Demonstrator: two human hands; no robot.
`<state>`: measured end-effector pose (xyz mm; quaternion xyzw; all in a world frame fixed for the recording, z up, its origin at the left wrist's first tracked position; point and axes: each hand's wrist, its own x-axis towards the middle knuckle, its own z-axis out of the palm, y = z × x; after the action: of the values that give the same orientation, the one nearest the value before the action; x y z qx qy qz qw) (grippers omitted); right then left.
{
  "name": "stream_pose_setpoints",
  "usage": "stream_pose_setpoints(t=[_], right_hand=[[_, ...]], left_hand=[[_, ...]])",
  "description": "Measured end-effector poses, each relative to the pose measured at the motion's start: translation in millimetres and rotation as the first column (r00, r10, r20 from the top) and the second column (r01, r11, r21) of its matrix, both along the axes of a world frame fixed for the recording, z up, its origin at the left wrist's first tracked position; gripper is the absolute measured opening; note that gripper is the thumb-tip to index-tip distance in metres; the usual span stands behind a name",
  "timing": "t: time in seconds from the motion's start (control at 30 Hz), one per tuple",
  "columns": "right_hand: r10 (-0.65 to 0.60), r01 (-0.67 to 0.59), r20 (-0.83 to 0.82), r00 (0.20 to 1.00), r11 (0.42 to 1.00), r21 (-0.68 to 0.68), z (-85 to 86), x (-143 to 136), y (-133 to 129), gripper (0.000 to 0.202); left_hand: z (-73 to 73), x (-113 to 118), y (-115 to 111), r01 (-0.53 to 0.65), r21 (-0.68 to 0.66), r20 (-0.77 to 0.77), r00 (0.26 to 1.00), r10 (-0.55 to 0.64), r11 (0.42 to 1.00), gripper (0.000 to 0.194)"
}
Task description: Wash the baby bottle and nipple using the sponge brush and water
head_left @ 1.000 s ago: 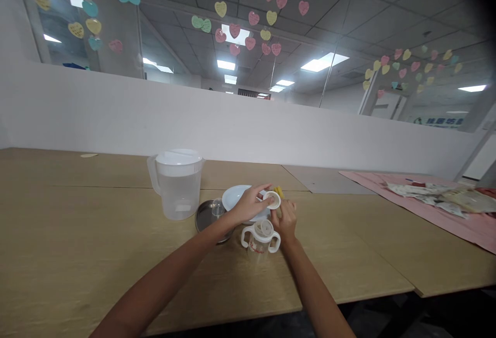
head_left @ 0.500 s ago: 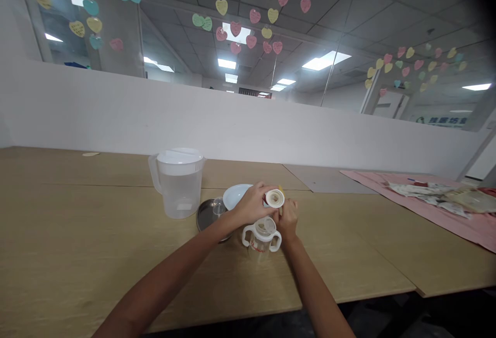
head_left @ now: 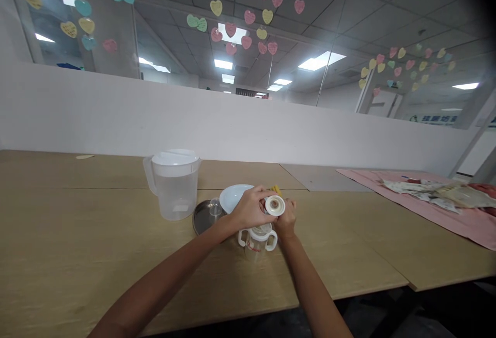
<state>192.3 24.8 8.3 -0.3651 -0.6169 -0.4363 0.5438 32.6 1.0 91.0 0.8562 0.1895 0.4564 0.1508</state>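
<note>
My left hand (head_left: 251,208) has its fingers wrapped round a small white round-ended container (head_left: 275,205), whose pale ringed end faces me. Right behind it, my right hand (head_left: 287,219) is closed, partly hidden by the container; what it grips cannot be made out. A bit of yellow (head_left: 276,189) shows just above the container. Below both hands a clear cup with two white handles (head_left: 256,242) stands upright on the table, its top partly covered by my left hand.
A lidded clear pitcher (head_left: 176,188) stands at the left. Beside it are a round metal tray (head_left: 199,219) holding a small clear cup (head_left: 215,208), and a white dish (head_left: 232,197). At the right, a pink cloth (head_left: 461,224) bears several packets.
The container is slightly lower over the handled cup, and its facing end has tilted. More of the yellow piece shows behind it. The whole view has shifted a little.
</note>
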Motion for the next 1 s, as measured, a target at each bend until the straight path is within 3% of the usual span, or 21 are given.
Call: stream_pose_setpoints(t=[0.13,0.33,0.47,0.6,0.8,0.9,1.0], right_hand=[[0.032,-0.032,-0.001,0.999,0.999,-0.024,1.0,1.3,-4.7,0.031],[-0.001,-0.004,-0.09,0.996,0.998,-0.057,-0.7,6.2,-6.6,0.05],[-0.109,0.079,-0.208,0.972,0.986,-0.147,-3.7,7.3,-2.5,0.037],[-0.198,0.139,-0.24,0.95,0.961,-0.239,-5.9,7.5,0.8,0.021],[-0.279,0.209,-0.222,0.934,0.934,-0.291,-10.6,10.7,4.8,0.028],[-0.284,0.218,-0.205,0.936,0.93,-0.296,-12.1,11.5,6.1,0.029],[-0.284,0.219,-0.202,0.937,0.931,-0.294,-12.6,11.1,6.5,0.029]], left_hand=[[3.1,-0.4,-0.7,0.056,-0.011,0.004,0.998,-0.056,0.998,0.044],[12.6,-3.0,-8.7,0.133,-0.083,-0.005,0.991,-0.134,0.988,0.046],[18.6,-9.4,-8.0,0.136,-0.168,0.028,0.991,-0.133,0.976,0.041],[27.3,-18.5,-5.5,0.062,-0.151,-0.04,0.997,-0.068,0.987,0.041],[45.1,-33.8,-11.0,-0.182,-0.042,-0.283,0.945,0.163,0.982,0.056],[52.2,-39.8,-16.6,-0.18,-0.023,-0.361,0.919,0.159,0.983,0.04],[55.1,-42.0,-22.2,-0.088,-0.016,-0.367,0.927,0.076,0.996,0.033]])
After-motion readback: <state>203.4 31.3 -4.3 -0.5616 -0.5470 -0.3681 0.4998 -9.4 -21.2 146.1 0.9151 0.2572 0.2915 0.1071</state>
